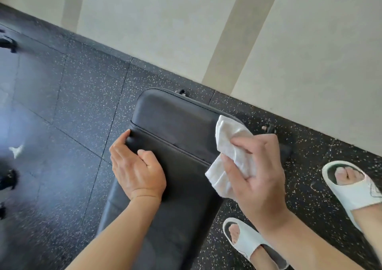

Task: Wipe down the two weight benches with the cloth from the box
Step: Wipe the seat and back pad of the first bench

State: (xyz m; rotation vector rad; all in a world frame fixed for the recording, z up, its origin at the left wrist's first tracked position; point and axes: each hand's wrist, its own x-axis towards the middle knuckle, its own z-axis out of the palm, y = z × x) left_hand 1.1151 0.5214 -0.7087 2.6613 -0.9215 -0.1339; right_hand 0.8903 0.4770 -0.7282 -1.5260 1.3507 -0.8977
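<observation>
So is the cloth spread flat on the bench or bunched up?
Bunched up. The white cloth is crumpled into folds in the right hand, which grips it against the right edge of the black bench.

The near end of the desk (177,137) runs off the picture at 6 o'clock, under the left arm. The legs of the desk are hidden below its black pad; only small metal bits peek out at 12 and 2 o'clock. Part of the white cloth (229,156) is hidden under the right hand (256,172). At 9 o'clock, dark blurry shapes (8,42) are cut by the edge, too fuzzy to tell. The far sandal (349,189) is cut off at 3 o'clock.
</observation>
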